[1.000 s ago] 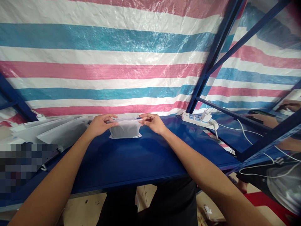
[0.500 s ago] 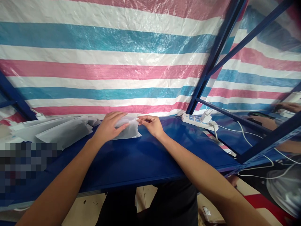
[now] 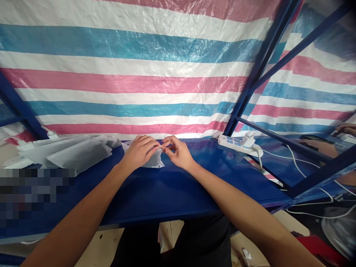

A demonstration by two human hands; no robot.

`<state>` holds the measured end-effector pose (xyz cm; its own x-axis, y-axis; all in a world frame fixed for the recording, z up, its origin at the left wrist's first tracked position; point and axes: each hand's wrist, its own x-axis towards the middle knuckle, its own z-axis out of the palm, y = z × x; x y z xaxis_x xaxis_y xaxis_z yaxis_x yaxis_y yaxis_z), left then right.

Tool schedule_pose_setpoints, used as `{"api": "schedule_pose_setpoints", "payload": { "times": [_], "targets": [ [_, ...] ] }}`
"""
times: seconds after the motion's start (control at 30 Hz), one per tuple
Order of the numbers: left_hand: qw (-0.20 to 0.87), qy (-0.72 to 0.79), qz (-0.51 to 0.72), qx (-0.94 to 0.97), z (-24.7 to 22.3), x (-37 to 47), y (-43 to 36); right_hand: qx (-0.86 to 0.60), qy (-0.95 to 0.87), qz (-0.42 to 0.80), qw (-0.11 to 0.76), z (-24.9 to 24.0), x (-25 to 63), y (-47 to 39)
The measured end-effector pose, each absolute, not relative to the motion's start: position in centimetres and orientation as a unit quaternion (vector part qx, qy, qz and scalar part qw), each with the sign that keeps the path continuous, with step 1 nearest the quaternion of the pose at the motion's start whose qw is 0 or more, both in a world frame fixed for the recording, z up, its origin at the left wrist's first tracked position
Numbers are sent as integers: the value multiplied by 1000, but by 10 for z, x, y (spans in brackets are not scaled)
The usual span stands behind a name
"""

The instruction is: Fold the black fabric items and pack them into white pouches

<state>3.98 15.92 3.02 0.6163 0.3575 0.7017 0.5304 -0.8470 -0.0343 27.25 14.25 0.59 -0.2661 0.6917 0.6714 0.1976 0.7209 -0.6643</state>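
A translucent frosted plastic bag lies on the blue table under my hands. My left hand is over the bag, its thumb and fingers pinched at the bag's upper right corner. Facing it, my right hand pinches the same corner between thumb and index finger, and the fingertips of both hands nearly meet there. A small pale bit shows between the fingertips, too small to name. Much of the bag is hidden behind my left hand.
Several similar frosted bags lie piled to the left. A white power strip with plugs and cables sits at the right, beside a blue metal frame post. A striped tarp hangs behind the table. Another person's hand shows at far right.
My left hand has moved right and closed its fingers at the bag's corner, beside my right hand. The view has shifted slightly.
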Motion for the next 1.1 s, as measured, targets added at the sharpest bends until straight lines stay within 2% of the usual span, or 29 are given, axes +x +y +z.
{"api": "schedule_pose_setpoints", "payload": {
  "times": [0.2,0.33,0.47,0.57,1.1],
  "targets": [
    [156,-305,-368,-864,31,16,172,-319,-681,278,598,8,283,158],
    [107,-338,-376,-856,28,-10,178,-344,-637,298,622,7,291,167],
    [-21,-348,-392,-852,23,-15,174,-361,-619,323,619,3,292,168],
    [-74,-341,-414,-841,21,-11,172,-368,-608,331,621,2,291,167],
    [-136,-360,-504,-773,18,-8,170,-380,-579,441,571,-6,272,169]
  ]
}}
